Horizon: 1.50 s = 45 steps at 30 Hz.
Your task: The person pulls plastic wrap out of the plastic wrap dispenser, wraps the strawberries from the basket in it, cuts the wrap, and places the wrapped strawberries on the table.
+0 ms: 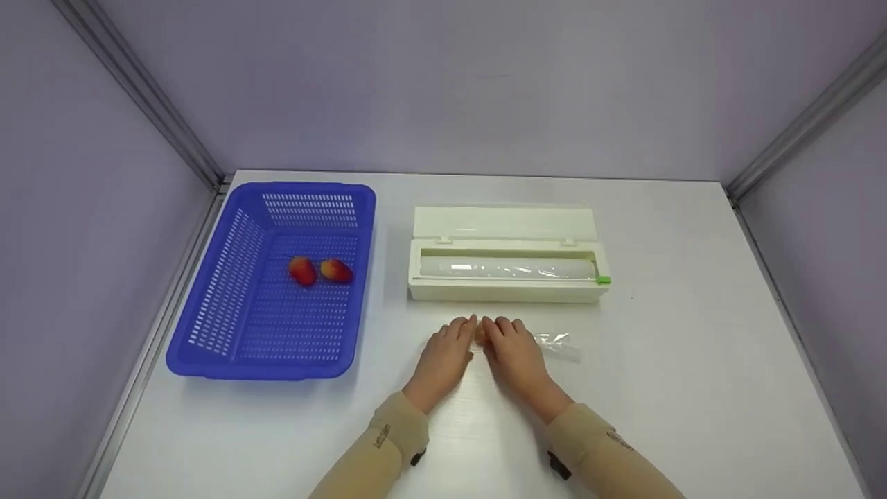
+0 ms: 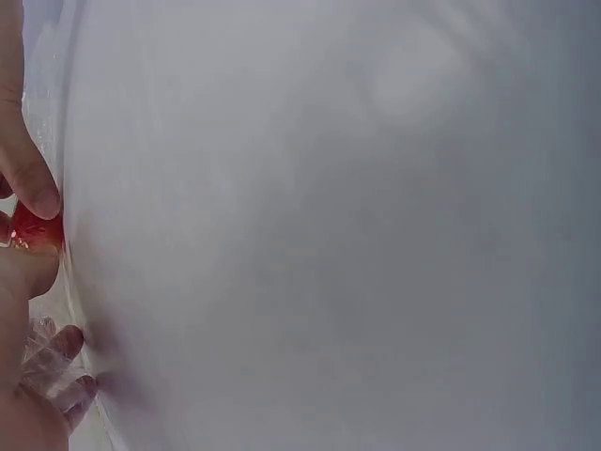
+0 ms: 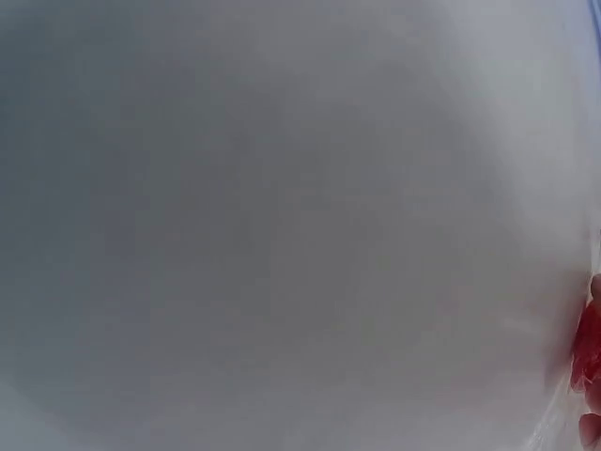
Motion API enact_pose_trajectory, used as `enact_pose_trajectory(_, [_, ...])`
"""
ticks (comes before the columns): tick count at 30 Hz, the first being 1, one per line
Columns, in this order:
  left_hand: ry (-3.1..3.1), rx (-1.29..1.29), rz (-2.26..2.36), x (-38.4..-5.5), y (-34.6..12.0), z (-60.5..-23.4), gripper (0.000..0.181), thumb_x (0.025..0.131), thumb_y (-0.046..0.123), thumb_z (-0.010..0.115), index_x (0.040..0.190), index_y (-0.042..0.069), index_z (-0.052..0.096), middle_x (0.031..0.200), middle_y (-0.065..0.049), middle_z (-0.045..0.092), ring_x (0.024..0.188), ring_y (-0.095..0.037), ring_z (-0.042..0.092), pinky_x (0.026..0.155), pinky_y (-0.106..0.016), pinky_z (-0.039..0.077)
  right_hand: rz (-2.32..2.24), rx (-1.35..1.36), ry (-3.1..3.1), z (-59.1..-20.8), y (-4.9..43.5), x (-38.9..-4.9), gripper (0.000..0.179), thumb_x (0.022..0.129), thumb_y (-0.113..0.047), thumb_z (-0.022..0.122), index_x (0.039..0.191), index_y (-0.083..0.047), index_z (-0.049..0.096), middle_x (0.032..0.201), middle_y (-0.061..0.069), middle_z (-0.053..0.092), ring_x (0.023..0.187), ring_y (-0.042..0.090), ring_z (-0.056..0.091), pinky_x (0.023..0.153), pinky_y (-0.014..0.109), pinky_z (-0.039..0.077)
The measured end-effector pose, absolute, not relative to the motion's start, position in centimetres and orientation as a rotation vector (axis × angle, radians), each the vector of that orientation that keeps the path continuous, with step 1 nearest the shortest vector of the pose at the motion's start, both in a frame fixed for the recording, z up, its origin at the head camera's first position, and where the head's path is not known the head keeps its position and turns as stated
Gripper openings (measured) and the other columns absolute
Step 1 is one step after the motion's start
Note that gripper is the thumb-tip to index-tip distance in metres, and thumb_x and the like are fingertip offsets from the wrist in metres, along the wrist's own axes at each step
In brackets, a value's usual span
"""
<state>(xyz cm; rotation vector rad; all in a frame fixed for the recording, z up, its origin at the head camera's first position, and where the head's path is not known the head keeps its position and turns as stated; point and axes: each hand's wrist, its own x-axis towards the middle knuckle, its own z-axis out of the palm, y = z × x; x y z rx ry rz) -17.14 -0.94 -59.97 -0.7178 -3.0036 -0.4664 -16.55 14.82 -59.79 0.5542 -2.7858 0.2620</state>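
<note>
Between both hands, low at the table's middle, is a small red-and-yellow fruit [image 1: 479, 335] in clear cling film [image 1: 558, 345]. My left hand [image 1: 445, 352] holds it from the left, and film lies over some of its fingers in the left wrist view. From the other side my right hand [image 1: 514, 352] grips the fruit, its thumb on the glossy red skin [image 2: 39, 229]. The loose film runs out to the right, past that hand. The right wrist view catches only a red part [image 3: 587, 352] of the fruit at its edge. The fingers hide most of it.
Just beyond the hands stands a white cling film dispenser [image 1: 509, 291], lid raised, with a film roll [image 1: 509, 267] inside and a green slider [image 1: 603, 280] at its right end. To the left, a blue basket [image 1: 353, 291] contains two red-and-yellow fruits [image 1: 302, 271]. Walls border the white table.
</note>
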Motion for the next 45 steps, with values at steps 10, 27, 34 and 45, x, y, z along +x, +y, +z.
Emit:
enact_pose_trajectory(10, [-2.890,-0.550,-0.634,-17.0,-0.6,-59.3,0.030,0.089,0.005,0.054,0.119,0.007,0.059,0.101,-0.006,0.058,0.093,-0.020,0.053,0.080,-0.029,0.048,0.851,0.327,-2.893,-58.3,14.3,-15.7,0.042,0.082,-0.016,0.068,0.120,-0.005,0.053,0.105,0.009,0.064,0.093,0.022,0.057,0.082,0.037,0.050])
enact_pose_trajectory(27, [-2.499,0.013,-2.261,-16.2,0.0,-56.4,0.034,0.092,0.023,0.055,0.115,-0.002,0.058,0.107,-0.014,0.062,0.093,-0.015,0.060,0.080,-0.025,0.053,0.808,0.508,-2.551,-56.3,13.5,-14.2,0.050,0.073,0.000,0.073,0.118,-0.007,0.053,0.112,0.012,0.054,0.097,0.023,0.052,0.078,0.034,0.050])
enact_pose_trajectory(34, [-2.274,0.211,-2.388,-15.7,-0.6,-54.5,0.036,0.089,0.015,0.061,0.114,-0.006,0.048,0.110,-0.018,0.058,0.093,-0.014,0.060,0.083,-0.031,0.053,1.260,0.205,-2.549,-56.5,12.5,-12.6,0.060,0.083,-0.005,0.063,0.135,-0.004,0.036,0.136,0.021,0.032,0.127,0.036,0.032,0.102,0.055,0.034])
enact_pose_trajectory(45, [-2.409,0.006,-2.338,-14.5,-0.1,-52.0,0.031,0.096,0.024,0.048,0.114,0.000,0.052,0.115,-0.014,0.058,0.107,-0.019,0.054,0.096,-0.037,0.043,2.465,-0.198,-2.051,-55.1,11.7,-12.7,0.059,0.100,-0.030,0.035,0.147,-0.005,0.007,0.149,0.021,0.020,0.140,0.030,0.023,0.114,0.044,0.022])
